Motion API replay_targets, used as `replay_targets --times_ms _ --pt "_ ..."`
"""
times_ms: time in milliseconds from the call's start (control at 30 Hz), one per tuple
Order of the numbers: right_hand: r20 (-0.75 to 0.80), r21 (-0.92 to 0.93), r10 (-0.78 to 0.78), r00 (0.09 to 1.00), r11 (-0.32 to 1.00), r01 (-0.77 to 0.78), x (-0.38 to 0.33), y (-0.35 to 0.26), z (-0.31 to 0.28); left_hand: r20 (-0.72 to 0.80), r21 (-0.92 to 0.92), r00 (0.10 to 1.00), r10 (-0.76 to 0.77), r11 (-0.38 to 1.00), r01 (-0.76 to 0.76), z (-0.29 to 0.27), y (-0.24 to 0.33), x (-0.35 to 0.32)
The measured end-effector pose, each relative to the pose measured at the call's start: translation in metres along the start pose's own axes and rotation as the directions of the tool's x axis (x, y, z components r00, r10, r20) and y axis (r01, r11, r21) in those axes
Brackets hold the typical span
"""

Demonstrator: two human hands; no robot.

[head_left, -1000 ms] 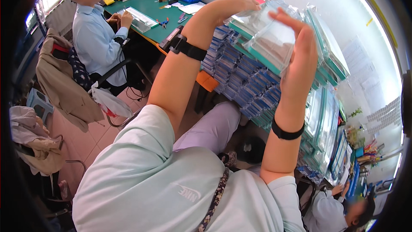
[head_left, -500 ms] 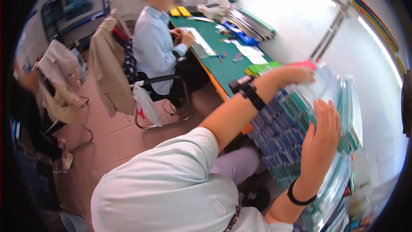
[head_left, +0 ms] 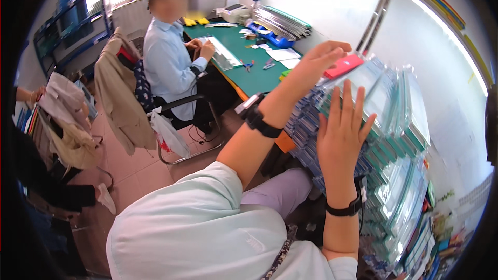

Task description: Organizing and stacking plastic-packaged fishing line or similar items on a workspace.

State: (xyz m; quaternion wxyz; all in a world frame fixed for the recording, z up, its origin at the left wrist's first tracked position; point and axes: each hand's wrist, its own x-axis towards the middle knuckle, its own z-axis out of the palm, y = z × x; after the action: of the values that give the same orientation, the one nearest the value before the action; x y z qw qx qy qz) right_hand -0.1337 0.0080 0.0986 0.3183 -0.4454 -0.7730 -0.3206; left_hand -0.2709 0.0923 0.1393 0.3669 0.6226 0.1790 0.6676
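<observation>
Bright daylight, glaring white wall [head_left: 321,0], dark warped fisheye rim.

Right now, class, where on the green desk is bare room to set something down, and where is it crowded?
Bare green desk shows between the co-worker's tray and the white papers. Crowded: the far end, with stacked folders.
</observation>
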Motion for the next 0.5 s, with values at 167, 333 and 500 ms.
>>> replay_targets --times_ms 167,333,500 --pt "0.007 0.006 0.049 0.999 0.999 -0.049 0.005 -0.003 0.003 0.104 0.032 0.994 0.03 0.999 -0.034 0.012 0.021 -0.019" --pt "-0.318 0.232 -0.358 0.878 0.869 0.438 -0.01 0.024 -0.016 0.024 0.166 0.961 0.274 0.947 -0.275 0.032 0.042 -0.028" --pt "-0.653 0.424 -0.143 0.744 0.745 0.515 -0.045 0.06 -0.117 0.158 0.127 0.664 0.731 0.652 -0.748 0.025 0.092 -0.045"
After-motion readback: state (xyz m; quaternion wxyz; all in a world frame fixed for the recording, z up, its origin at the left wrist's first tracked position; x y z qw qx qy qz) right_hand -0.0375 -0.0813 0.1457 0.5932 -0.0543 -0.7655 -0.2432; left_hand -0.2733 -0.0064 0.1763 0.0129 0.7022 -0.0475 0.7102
